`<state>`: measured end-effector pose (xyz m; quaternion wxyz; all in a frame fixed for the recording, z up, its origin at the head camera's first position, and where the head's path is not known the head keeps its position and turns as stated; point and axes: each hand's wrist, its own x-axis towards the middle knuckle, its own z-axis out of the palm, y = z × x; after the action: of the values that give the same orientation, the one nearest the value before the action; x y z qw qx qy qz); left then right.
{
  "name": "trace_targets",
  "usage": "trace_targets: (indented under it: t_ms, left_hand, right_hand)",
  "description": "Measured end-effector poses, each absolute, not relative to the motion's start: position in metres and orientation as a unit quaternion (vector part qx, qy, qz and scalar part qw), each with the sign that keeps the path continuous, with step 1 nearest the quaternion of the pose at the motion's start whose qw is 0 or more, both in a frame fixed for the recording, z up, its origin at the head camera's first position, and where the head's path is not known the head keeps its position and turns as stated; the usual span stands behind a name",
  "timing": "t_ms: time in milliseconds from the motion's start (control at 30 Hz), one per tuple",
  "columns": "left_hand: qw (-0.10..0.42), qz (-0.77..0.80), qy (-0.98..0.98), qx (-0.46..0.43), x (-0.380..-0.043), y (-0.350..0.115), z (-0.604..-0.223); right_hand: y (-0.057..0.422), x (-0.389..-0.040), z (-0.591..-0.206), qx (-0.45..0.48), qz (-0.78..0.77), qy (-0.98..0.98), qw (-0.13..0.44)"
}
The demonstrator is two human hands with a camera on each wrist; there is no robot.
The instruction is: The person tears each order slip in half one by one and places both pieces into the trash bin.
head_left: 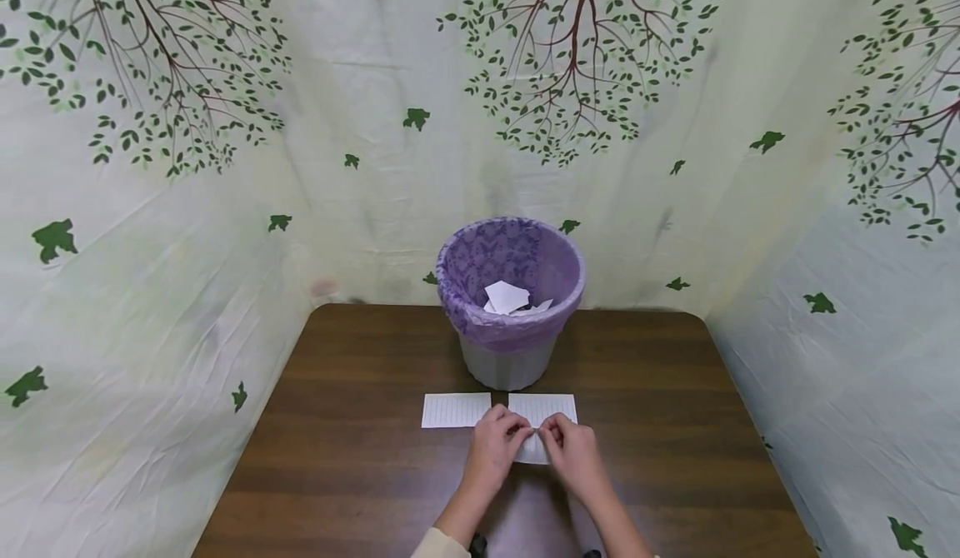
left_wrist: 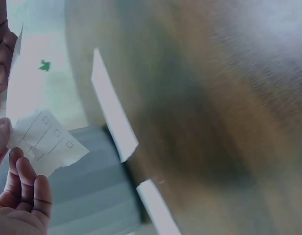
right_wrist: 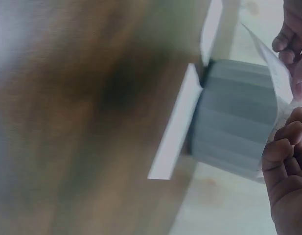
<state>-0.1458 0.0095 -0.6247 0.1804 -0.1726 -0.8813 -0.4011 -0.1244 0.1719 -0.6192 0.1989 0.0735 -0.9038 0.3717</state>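
Observation:
A small piece of paper (head_left: 533, 451) is held between the fingertips of both hands, above the table in front of the bin. My left hand (head_left: 493, 448) pinches it from the left and my right hand (head_left: 576, 454) from the right, fingertips almost meeting. In the left wrist view the paper (left_wrist: 50, 142) shows printed lines, small boxes and a ragged lower edge. From the right wrist, the paper (right_wrist: 275, 71) looks bent upward between the hands. Two lined paper slips lie on the table: a left slip (head_left: 455, 411) and a right slip (head_left: 542, 406), partly behind the held paper.
Behind the slips stands a grey bin (head_left: 506, 364) with a purple liner (head_left: 480, 246) folded over its rim. White paper pieces (head_left: 506, 297) lie inside. The brown table (head_left: 360, 450) ends at a pale curtain (head_left: 375, 208) printed with trees and leaves.

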Motion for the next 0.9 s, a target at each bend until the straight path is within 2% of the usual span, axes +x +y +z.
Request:
trace_targets:
  t_ms: [267, 500, 667, 900]
  left_hand:
    - [0.241, -0.43, -0.845, -0.209, -0.147, 0.006, -0.593]
    - [0.252, -0.443, -0.832, -0.218, -0.143, 0.003, -0.577]
    - [0.28, -0.448, -0.817, -0.233, -0.144, 0.001, -0.575]
    - [0.286, -0.466, -0.803, -0.237, -0.141, -0.002, -0.571]
  right_hand:
    - [0.17, -0.128, -0.585, 0.093, 0.397, -0.886, 0.22]
    - [0.169, -0.127, -0.566, 0.082, 0.414, -0.884, 0.198]
    - [0.168, -0.127, -0.561, 0.092, 0.422, -0.879, 0.202]
    - [0.167, -0.128, -0.555, 0.094, 0.44, -0.869, 0.206]
